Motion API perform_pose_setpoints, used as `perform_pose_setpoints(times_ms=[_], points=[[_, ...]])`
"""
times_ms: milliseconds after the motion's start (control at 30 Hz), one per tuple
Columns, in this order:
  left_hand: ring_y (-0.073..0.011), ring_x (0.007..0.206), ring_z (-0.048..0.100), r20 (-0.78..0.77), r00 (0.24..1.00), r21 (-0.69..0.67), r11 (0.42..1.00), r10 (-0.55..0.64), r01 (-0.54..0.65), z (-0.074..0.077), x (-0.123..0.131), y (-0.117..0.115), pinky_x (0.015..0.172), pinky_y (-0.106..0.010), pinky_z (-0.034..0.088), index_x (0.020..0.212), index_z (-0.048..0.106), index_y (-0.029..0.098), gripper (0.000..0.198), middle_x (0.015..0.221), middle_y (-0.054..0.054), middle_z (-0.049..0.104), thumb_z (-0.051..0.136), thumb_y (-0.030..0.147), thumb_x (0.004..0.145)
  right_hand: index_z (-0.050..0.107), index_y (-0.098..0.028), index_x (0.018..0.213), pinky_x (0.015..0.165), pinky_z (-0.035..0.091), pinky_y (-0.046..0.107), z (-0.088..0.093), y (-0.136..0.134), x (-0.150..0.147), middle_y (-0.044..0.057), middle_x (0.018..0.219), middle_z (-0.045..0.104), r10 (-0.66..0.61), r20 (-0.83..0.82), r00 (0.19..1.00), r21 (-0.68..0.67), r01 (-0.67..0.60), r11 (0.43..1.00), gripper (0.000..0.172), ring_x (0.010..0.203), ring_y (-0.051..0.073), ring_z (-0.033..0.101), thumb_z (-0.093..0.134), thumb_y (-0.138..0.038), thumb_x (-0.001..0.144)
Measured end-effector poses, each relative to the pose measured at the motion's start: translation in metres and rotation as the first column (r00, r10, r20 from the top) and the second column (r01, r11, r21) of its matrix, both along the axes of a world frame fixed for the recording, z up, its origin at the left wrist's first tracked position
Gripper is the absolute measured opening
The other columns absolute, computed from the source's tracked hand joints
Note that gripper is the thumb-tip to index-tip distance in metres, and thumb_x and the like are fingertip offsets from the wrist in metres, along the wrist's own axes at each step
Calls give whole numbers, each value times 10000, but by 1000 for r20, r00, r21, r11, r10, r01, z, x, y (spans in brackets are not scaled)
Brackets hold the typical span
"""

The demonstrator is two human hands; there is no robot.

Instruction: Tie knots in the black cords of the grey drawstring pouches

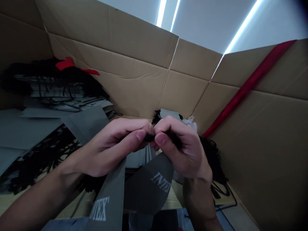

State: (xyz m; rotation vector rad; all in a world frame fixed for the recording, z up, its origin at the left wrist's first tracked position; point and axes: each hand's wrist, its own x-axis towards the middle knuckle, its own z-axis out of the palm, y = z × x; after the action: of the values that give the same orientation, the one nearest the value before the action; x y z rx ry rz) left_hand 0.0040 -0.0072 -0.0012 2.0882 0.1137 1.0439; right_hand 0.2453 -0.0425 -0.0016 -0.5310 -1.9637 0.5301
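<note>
Let the view be one clock face. At ten o'clock, a red strip (66,64) lies on a pile of grey sheets with black cords (57,88); at nine o'clock are more grey sheets (14,128). Toward eight o'clock, a mass of black cords (42,154) is spread near the tabletop (83,205). The left hand (113,147), at eight o'clock, has its thumb and fingers pinched on a small black piece (149,137), which is just below the centre. Under the hands, from seven to six o'clock, hangs the grey material (141,192) with white INTEX lettering; whether it is one folded piece or two, I cannot tell. Behind the hands, near the centre, is a small grey stack (170,113) and, at three o'clock, clear plastic (192,123). The right hand (185,152), at four o'clock, pinches the same black piece, its thumb opposite the left one. Farther right, a red ribbon (247,86) slants across the cardboard wall (276,134) toward two o'clock.
</note>
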Motion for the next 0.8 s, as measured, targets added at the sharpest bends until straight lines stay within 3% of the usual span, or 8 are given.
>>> perform_pose_setpoints(times_ms=[133, 333, 500, 600, 667, 733, 800], points=[[-144, 771, 527, 17, 999, -42, 999, 30, -30, 2, -1, -7, 712, -285, 454, 903, 622, 194, 461, 844, 11, 581, 495, 392, 1300, 745, -246, 1046, 718, 532, 289, -1, 5, -3, -17, 907, 694, 73, -32, 997, 80, -71, 994, 171, 802, 163, 642, 894, -270, 1125], [-170, 806, 592, 48, 996, -109, 992, 72, -67, 3, 1, -16, 753, -316, 471, 928, 680, 190, 415, 862, -13, 641, 527, 366, 1271, 777, -245, 1123, 777, 617, 278, -3, 6, -8, 3, 1002, 821, 187, -102, 977, 80, -179, 981, 100, 870, 162, 772, 853, -186, 1150], [-167, 791, 535, 46, 996, -250, 966, 76, -62, 2, 3, -16, 744, -315, 454, 882, 632, 185, 441, 846, -6, 593, 553, 415, 1250, 733, -230, 1006, 609, 451, 298, -6, 2, -7, 0, 893, 692, 97, -145, 985, -57, -107, 993, 251, 728, 162, 598, 940, -354, 1075], [-173, 777, 506, 88, 995, -328, 945, 44, -13, 0, 6, -12, 712, -313, 441, 857, 602, 194, 471, 817, -1, 531, 577, 462, 1243, 618, -239, 914, 599, 359, 340, -5, 0, -2, -6, 820, 548, 94, -229, 969, -149, -130, 980, 363, 704, 175, 464, 785, -500, 1104], [-167, 750, 487, 115, 993, -370, 929, 30, 15, -1, 7, -9, 665, -300, 429, 822, 572, 202, 490, 797, 4, 485, 602, 468, 1233, 557, -256, 891, 624, 341, 353, -3, -3, 1, -17, 791, 472, 37, -269, 962, -163, -83, 983, 340, 711, 187, 416, 705, -463, 1117], [-160, 715, 471, 111, 993, -413, 911, 42, 8, 0, 7, -6, 606, -283, 413, 811, 581, 200, 486, 788, 2, 469, 634, 464, 1215, 582, -262, 914, 647, 363, 356, 0, -6, 4, -9, 810, 488, -70, -246, 967, -149, 34, 988, 293, 733, 199, 443, 686, -405, 1147], [-161, 687, 464, 93, 995, -445, 895, 34, 11, 1, 6, -4, 565, -276, 418, 814, 605, 201, 475, 773, -3, 469, 672, 481, 1192, 694, -262, 977, 672, 437, 357, 3, -10, 6, 21, 879, 608, -129, -189, 973, -65, 118, 991, 214, 795, 217, 555, 756, -369, 1152]])
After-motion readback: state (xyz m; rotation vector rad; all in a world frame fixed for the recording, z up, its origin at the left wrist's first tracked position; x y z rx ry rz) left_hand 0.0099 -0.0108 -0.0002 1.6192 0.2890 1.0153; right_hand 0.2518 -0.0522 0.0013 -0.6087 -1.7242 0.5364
